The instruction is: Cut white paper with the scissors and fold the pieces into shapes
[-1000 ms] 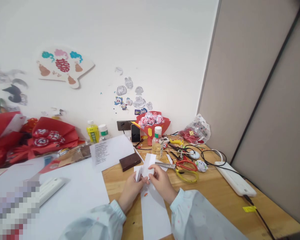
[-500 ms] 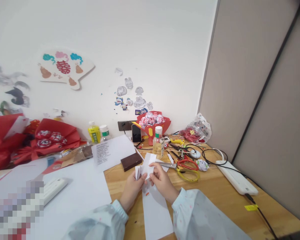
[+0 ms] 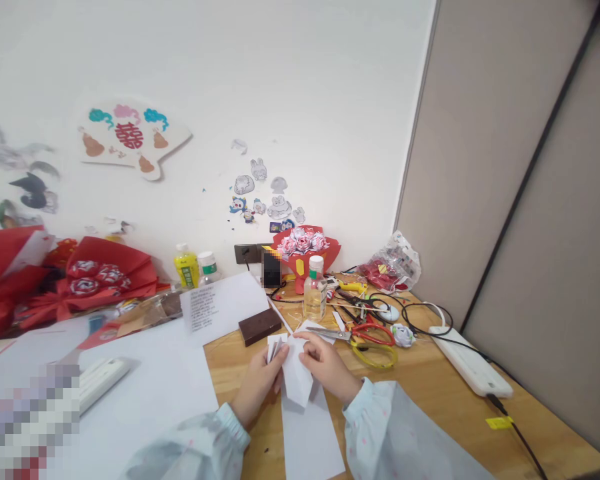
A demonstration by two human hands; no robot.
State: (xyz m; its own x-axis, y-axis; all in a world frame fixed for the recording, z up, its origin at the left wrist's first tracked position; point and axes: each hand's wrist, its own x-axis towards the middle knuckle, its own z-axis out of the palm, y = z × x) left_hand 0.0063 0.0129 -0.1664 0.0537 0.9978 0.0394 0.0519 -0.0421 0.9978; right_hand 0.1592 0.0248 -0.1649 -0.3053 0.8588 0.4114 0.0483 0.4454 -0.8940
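Note:
Between my two hands is a folded piece of white paper (image 3: 298, 377), its pointed lower flap hanging down toward me. My left hand (image 3: 261, 377) is closed around its left side, where several folded layers stand up by the thumb. On the other side my right hand (image 3: 326, 363) pinches its upper right edge, the index finger lying along the top. Beneath, a long white paper strip (image 3: 313, 440) lies on the wooden table. Just beyond my right hand are scissors (image 3: 373, 337) with red and yellow handles. A dark brown box (image 3: 260, 325) sits behind my left hand.
A bottle of pale liquid (image 3: 315, 293) stands behind the hands, before a red-wrapped bouquet (image 3: 307, 247). Large white sheets (image 3: 155, 380) cover the left side. At right lie a white paper rose (image 3: 403, 335), black cables and a white power strip (image 3: 473, 360). A wall rises behind.
The paper that stood up between my hands now folds down toward me, its flap covering part of the strip. My right hand has shifted slightly along its edge. The view has moved a little.

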